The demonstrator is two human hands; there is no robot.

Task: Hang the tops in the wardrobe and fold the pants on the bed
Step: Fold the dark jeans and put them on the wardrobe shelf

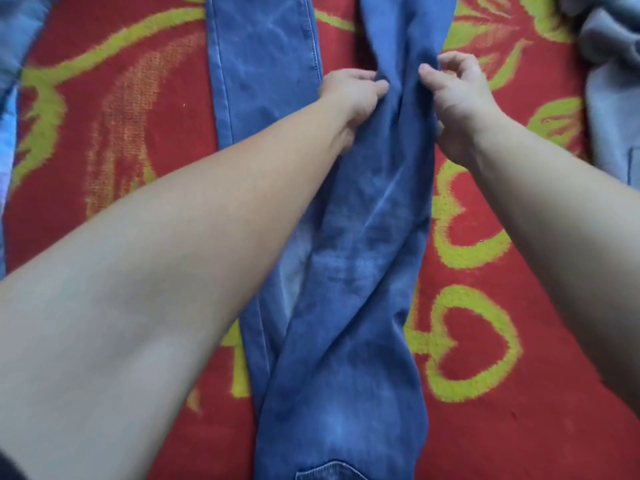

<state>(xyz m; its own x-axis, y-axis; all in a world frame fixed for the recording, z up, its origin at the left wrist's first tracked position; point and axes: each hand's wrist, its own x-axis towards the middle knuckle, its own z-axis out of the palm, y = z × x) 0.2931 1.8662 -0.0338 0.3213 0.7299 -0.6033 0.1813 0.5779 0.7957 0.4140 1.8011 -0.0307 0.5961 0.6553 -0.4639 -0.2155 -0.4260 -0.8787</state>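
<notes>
Blue jeans (pixel 349 278) lie lengthwise on the bed, one leg running up the middle and the other leg (pixel 263 57) lying flat to its left. My left hand (pixel 349 95) grips the left edge of the middle leg, with the thumb pressed into the denim. My right hand (pixel 457 98) holds the right edge of the same leg; its fingers are curled and the thumb points toward the cloth. The denim bunches into creases between the two hands. A pocket seam (pixel 329 471) shows at the bottom edge.
A red blanket (pixel 131 133) with yellow-green leaf and heart patterns covers the bed. A pale blue-grey garment (pixel 613 81) lies crumpled at the right edge. More blue fabric (pixel 14 46) runs along the far left.
</notes>
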